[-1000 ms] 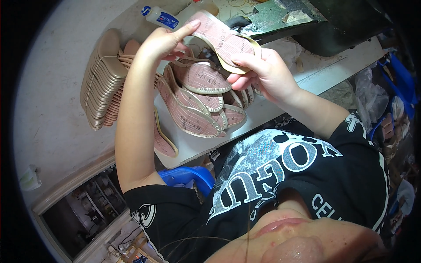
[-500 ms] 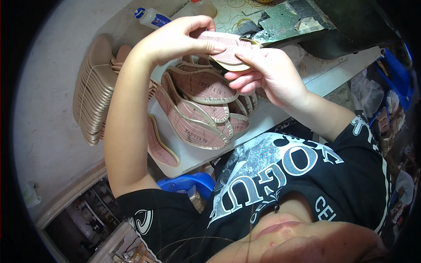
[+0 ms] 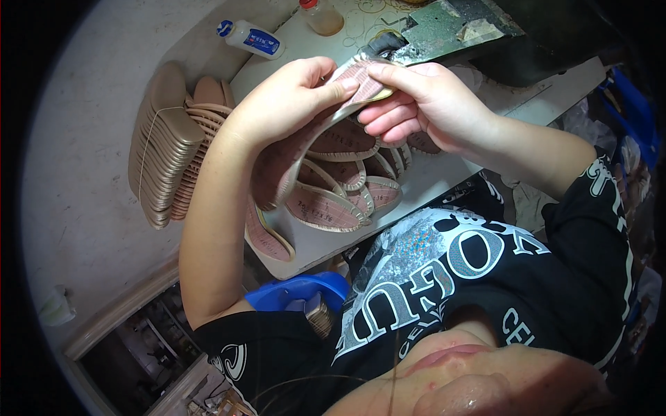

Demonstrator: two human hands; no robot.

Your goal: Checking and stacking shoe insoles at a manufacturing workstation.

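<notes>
Left hand (image 3: pixel 295 93): pinching a pink insole (image 3: pixel 365 84) under its thumb.
Right hand (image 3: pixel 433 104): gripping one end between thumb and fingers.
Pink insole: bending between both hands above the bench (image 3: pixel 316 246).
Insole pile (image 3: pixel 326 208): spreading below, toward the near edge.
Loose insole (image 3: pixel 272 239): lying by the bench's near left corner.

At the tabletop's (image 3: pixel 517 111) far side stand a white bottle (image 3: pixel 253 39) with a blue cap and a red-capped bottle (image 3: pixel 325 19) of amber liquid — thin loops (image 3: pixel 361 21) scattered beside it, a worn green plate (image 3: pixel 440 35) farther right. A blue tub (image 3: pixel 277 295) sits below the near corner — a pale wall (image 3: pixel 90 173) rises at left.
</notes>
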